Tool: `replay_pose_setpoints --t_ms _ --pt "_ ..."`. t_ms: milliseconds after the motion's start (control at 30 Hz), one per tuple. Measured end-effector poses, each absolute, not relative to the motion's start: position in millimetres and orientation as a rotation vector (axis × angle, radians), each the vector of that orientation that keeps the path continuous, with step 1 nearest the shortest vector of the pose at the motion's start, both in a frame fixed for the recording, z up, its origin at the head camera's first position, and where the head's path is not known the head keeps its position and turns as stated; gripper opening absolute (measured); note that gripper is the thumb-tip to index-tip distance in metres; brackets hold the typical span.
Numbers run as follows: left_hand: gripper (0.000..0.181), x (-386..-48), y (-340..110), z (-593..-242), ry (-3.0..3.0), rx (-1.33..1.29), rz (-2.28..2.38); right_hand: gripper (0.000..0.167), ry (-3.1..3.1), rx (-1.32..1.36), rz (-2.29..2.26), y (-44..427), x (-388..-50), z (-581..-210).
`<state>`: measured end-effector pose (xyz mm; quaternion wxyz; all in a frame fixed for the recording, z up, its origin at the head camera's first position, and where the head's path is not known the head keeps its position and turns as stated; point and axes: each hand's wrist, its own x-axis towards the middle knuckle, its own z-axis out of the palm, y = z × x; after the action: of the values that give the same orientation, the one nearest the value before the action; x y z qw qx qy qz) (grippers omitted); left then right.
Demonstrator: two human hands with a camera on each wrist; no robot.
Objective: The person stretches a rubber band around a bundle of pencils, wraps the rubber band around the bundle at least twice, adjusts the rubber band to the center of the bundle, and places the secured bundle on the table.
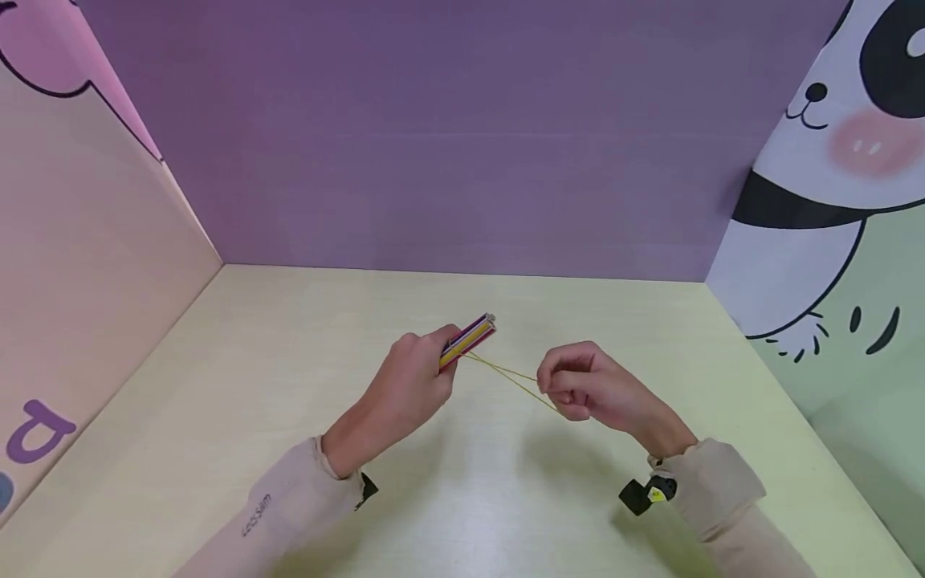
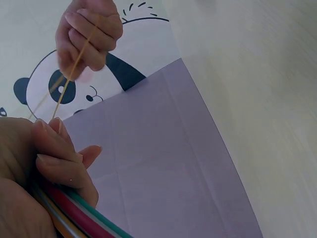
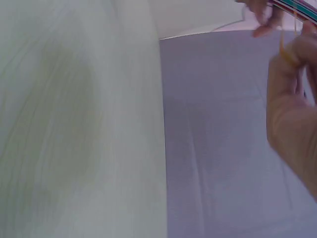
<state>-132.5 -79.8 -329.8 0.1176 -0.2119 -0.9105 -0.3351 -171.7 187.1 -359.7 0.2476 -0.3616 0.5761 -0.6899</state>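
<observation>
My left hand grips a bundle of striped pencils, whose ends point up and to the right. A thin yellow rubber band runs taut from the bundle to my right hand. The right fingers curl around the band's far end, a short way right of the pencils. In the left wrist view, green, red and orange pencils show below the left fingers. The right wrist view has the band looped over a bent finger. Part of the bundle is hidden inside the left palm.
Both hands are above a pale table. A purple panel stands behind it, with a pink panel at left and a panda-printed panel at right. A small black device sits at the right wrist.
</observation>
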Motion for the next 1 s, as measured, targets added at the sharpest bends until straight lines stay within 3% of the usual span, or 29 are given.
replay_pose_setpoints --t_ms 267,500,600,767,1000 --pt "0.021 -116.5 -70.5 -325.4 -2.665 -0.715 -0.869 0.010 2.129 -0.677 -1.695 177.0 -170.2 -366.1" --pt "0.024 -119.0 -71.0 -329.0 -2.654 -0.711 -0.805 0.007 2.080 -0.859 -1.364 165.0 -160.4 -369.0" --pt "0.025 -120.9 -73.0 -330.7 -2.616 -0.712 -0.763 0.016 1.909 -0.938 -1.467 166.2 -159.3 -366.4" --pt "0.028 -122.7 -73.5 -335.7 -2.575 -0.723 -0.642 0.046 1.549 -1.040 -1.679 171.0 -162.9 -368.4" --pt "0.030 -122.3 -70.4 -341.8 -2.573 -0.754 -0.472 0.069 1.424 -0.970 -1.768 166.4 -161.7 -369.2"
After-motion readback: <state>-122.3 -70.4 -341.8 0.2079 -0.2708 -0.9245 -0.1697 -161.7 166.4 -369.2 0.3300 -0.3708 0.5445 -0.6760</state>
